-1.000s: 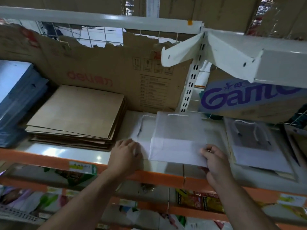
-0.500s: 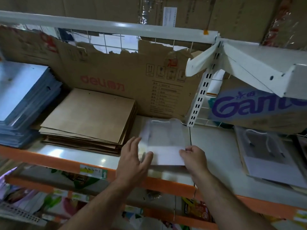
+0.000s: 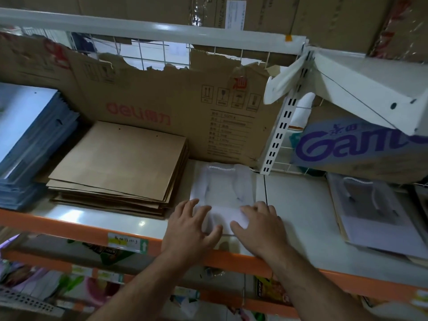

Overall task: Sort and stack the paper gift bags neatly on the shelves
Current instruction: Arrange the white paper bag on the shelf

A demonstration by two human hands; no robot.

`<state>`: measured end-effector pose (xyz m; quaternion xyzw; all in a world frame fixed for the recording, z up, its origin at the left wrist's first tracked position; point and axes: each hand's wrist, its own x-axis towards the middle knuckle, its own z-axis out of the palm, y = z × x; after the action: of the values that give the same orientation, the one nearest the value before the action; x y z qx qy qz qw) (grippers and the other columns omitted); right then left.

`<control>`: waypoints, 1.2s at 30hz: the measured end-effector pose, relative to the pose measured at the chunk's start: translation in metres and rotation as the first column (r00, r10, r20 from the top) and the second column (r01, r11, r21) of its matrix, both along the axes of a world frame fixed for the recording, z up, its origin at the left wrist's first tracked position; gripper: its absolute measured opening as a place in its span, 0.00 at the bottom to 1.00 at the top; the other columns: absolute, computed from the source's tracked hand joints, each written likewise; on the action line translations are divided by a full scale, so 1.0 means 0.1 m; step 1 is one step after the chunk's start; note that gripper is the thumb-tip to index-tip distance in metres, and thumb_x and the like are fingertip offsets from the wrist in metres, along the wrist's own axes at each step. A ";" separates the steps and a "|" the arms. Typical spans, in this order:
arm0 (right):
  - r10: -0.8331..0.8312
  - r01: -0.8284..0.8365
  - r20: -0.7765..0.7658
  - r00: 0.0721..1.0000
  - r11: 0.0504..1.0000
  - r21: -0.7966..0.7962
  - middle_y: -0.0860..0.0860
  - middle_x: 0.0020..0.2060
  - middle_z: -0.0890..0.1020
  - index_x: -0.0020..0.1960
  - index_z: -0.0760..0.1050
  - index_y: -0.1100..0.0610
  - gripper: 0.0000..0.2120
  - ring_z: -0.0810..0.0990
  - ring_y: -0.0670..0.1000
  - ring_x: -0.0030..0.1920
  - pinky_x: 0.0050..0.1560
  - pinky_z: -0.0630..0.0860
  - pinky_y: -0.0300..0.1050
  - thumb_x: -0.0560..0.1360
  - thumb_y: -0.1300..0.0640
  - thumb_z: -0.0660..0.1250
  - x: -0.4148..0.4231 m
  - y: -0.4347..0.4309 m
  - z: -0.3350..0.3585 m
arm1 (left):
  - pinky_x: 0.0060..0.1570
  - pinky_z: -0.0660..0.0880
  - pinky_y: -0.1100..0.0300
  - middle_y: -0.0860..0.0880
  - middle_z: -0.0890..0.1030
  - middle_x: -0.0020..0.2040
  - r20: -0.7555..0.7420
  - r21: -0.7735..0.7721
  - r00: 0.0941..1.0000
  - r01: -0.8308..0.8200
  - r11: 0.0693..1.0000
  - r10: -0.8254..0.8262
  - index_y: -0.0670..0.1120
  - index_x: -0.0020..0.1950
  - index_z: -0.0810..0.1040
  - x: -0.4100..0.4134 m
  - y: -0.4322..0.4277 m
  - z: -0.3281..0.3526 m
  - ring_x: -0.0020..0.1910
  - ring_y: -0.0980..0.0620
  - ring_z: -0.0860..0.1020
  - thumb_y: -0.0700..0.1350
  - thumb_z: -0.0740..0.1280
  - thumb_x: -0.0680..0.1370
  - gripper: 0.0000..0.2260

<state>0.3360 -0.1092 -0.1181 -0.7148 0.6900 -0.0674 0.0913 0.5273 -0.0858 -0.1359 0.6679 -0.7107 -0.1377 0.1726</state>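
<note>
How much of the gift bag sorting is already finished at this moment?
Done: the blue bags and brown bags lie in flat stacks on the shelf. In hand: left hand and right hand press one white bag flat. Left: the loose pile on the right lies askew, likely still to tidy.

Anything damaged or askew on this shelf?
Yes. The cardboard backing behind the brown bag stack has a ragged, torn top edge, exposing the wire grid. That stack's edges are also fanned, not aligned.
</note>
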 end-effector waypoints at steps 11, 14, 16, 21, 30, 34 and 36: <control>-0.013 0.011 0.102 0.995 1.000 0.020 0.48 0.68 0.69 0.75 0.66 0.46 0.30 0.66 0.50 0.66 0.63 0.70 0.48 0.76 0.33 0.57 -0.04 -0.02 0.03 | 0.75 0.60 0.46 0.53 0.56 0.80 0.063 0.050 0.998 0.017 0.999 -0.020 0.62 0.78 0.59 0.00 -0.01 0.02 0.79 0.49 0.50 0.71 0.54 0.77 0.31; -0.061 0.063 0.236 0.970 0.998 -0.003 0.47 0.69 0.68 0.75 0.67 0.49 0.28 0.69 0.48 0.66 0.61 0.70 0.44 0.78 0.38 0.61 -0.20 0.05 0.07 | 0.75 0.60 0.46 0.52 0.55 0.80 0.063 0.061 0.997 0.031 0.998 -0.035 0.62 0.78 0.58 0.00 -0.01 0.02 0.79 0.48 0.50 0.71 0.55 0.77 0.31; -0.075 0.085 0.218 0.973 0.996 -0.038 0.46 0.69 0.69 0.74 0.67 0.49 0.26 0.69 0.47 0.66 0.60 0.70 0.42 0.79 0.41 0.62 -0.35 0.15 0.10 | 0.75 0.61 0.45 0.52 0.55 0.80 0.067 0.059 0.997 0.040 0.997 -0.044 0.62 0.78 0.58 0.00 -0.01 0.03 0.79 0.48 0.50 0.71 0.54 0.77 0.31; -0.092 0.098 0.122 0.988 0.994 -0.040 0.46 0.66 0.75 0.70 0.72 0.48 0.21 0.70 0.47 0.65 0.63 0.70 0.44 0.79 0.43 0.60 -0.81 0.47 0.14 | 0.75 0.60 0.44 0.51 0.59 0.80 0.100 -0.027 0.993 0.061 0.998 -0.058 0.60 0.76 0.65 -0.07 0.04 0.06 0.78 0.46 0.52 0.73 0.50 0.73 0.34; -0.223 0.233 0.144 0.964 0.971 -0.053 0.49 0.66 0.75 0.70 0.72 0.50 0.22 0.70 0.52 0.67 0.65 0.70 0.48 0.79 0.43 0.60 -1.96 1.19 0.19 | 0.71 0.66 0.47 0.51 0.74 0.71 0.070 -0.124 0.979 0.199 0.972 -0.192 0.54 0.70 0.74 -1.34 0.44 0.21 0.73 0.47 0.64 0.71 0.50 0.72 0.35; -0.288 0.300 0.139 0.948 0.951 -0.080 0.49 0.61 0.78 0.66 0.76 0.50 0.19 0.75 0.52 0.63 0.62 0.72 0.47 0.77 0.45 0.62 -2.57 1.61 0.28 | 0.71 0.64 0.52 0.55 0.73 0.71 0.167 -0.114 0.946 0.300 0.947 -0.280 0.56 0.70 0.75 -2.12 0.72 0.22 0.71 0.50 0.65 0.70 0.45 0.75 0.34; -0.334 0.351 0.165 0.928 0.932 -0.088 0.51 0.58 0.80 0.63 0.78 0.50 0.19 0.77 0.53 0.60 0.59 0.74 0.47 0.76 0.44 0.64 -2.90 1.83 0.33 | 0.71 0.63 0.53 0.55 0.73 0.71 0.118 -0.100 0.948 0.307 0.946 -0.295 0.55 0.72 0.72 -2.51 0.89 0.24 0.71 0.50 0.64 0.67 0.53 0.77 0.28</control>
<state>0.0459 0.0742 -0.0855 -0.5805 0.7904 -0.1750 0.0872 0.2760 0.0028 -0.1118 0.5463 -0.8191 -0.0863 0.1521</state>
